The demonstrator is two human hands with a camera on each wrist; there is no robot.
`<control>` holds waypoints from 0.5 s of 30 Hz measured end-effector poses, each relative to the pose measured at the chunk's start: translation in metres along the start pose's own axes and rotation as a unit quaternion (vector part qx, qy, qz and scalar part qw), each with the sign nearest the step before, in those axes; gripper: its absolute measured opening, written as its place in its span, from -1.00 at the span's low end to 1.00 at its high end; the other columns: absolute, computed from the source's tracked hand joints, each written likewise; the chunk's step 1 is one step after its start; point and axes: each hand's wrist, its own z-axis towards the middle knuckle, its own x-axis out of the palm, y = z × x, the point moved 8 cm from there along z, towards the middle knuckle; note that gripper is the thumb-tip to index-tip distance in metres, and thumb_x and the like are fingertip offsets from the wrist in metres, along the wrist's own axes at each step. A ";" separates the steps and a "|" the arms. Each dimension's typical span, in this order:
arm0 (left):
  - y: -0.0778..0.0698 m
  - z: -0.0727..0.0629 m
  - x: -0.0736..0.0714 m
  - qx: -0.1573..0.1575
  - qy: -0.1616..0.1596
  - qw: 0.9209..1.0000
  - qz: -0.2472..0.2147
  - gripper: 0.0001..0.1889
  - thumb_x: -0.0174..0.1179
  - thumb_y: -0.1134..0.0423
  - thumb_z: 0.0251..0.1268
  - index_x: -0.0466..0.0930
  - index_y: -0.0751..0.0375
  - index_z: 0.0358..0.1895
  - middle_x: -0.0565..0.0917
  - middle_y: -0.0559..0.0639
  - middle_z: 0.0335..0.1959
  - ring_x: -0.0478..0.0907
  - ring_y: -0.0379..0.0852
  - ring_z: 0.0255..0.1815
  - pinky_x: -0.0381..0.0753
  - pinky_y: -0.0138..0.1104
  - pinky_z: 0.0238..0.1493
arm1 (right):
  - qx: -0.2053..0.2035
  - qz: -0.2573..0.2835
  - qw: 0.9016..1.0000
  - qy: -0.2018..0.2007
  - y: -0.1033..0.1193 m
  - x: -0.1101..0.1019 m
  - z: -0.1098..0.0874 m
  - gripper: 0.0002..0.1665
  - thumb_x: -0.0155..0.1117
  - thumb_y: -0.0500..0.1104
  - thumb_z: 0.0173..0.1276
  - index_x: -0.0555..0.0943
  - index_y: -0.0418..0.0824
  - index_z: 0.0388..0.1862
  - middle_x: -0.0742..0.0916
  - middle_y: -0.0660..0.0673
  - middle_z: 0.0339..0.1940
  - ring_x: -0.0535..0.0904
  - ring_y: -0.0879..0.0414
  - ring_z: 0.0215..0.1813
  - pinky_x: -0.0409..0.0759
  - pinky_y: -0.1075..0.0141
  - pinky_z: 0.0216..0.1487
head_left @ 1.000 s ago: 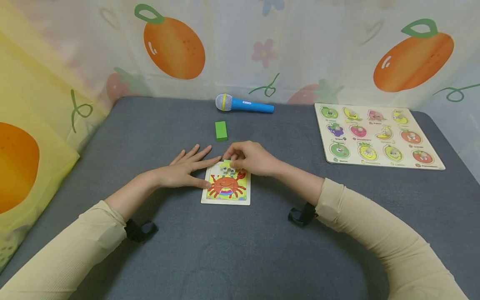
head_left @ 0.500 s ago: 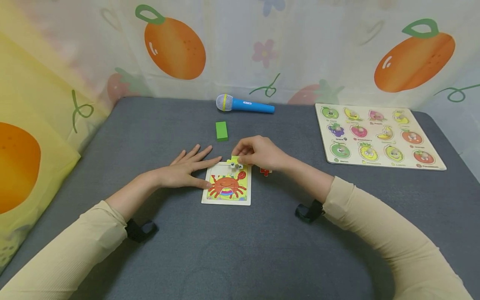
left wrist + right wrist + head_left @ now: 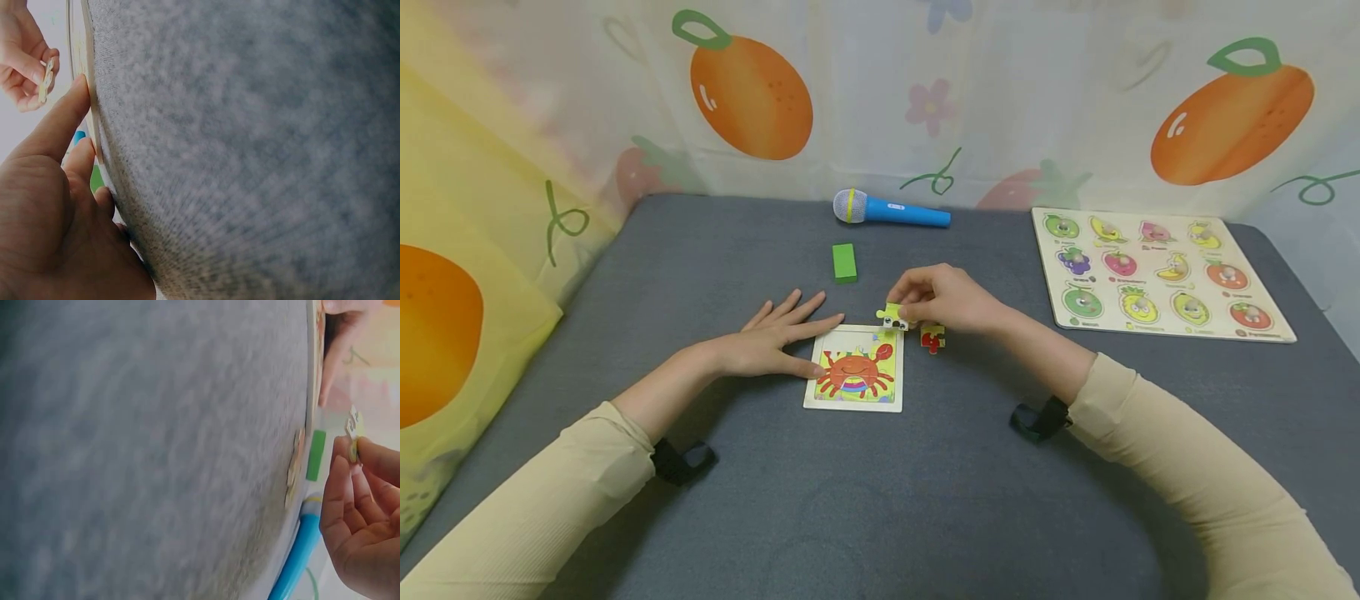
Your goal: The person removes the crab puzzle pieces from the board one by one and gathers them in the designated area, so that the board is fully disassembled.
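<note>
My right hand pinches a yellow puzzle piece printed with eyes, held up past the far right corner of the crab puzzle board. In the right wrist view the piece is seen nearly edge-on between thumb and fingers. My left hand lies spread, its thumb on the board's left edge and its index finger at the far left corner. Pieces forming a red crab fill the lower part and right side of the board; its upper left shows bare backing. A loose red and yellow piece lies right of the board.
A green block lies beyond the board, with a blue toy microphone farther back. A fruit peg puzzle lies at the far right of the grey table. A fruit-print curtain hangs along the back.
My right hand has lifted the eye piece off the board's top and carried it right and away from me. The loose red piece has come into view. The left hand stays put.
</note>
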 end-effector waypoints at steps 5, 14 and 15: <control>-0.001 -0.001 0.000 -0.002 0.000 1.000 0.002 -0.13 0.21 -0.25 0.26 -0.01 -0.29 0.58 -0.31 -0.01 0.68 -0.56 0.22 0.66 -0.58 0.28 0.52 | 0.002 0.011 1.000 -0.001 -0.005 -0.009 -0.006 -0.74 0.24 -0.22 0.42 0.64 -0.18 0.06 0.78 -0.18 -0.15 0.68 0.08 -0.25 0.70 0.26 -0.17; -0.002 -0.002 0.000 0.004 -0.002 1.000 -0.001 -0.13 0.21 -0.24 0.26 0.00 -0.26 0.58 -0.31 0.00 0.68 -0.55 0.24 0.66 -0.57 0.29 0.52 | 0.009 0.006 1.000 -0.005 -0.017 -0.024 -0.014 -0.73 0.25 -0.23 0.42 0.64 -0.21 0.07 0.76 -0.19 -0.14 0.66 0.07 -0.17 0.72 0.22 -0.12; -0.002 -0.002 -0.001 0.005 -0.002 1.000 -0.001 -0.13 0.22 -0.24 0.26 0.00 -0.26 0.58 -0.30 0.00 0.68 -0.55 0.24 0.66 -0.57 0.29 0.52 | 0.011 0.003 1.000 -0.005 -0.018 -0.025 -0.015 -0.73 0.24 -0.23 0.42 0.64 -0.20 0.07 0.76 -0.18 -0.14 0.66 0.06 -0.18 0.72 0.23 -0.13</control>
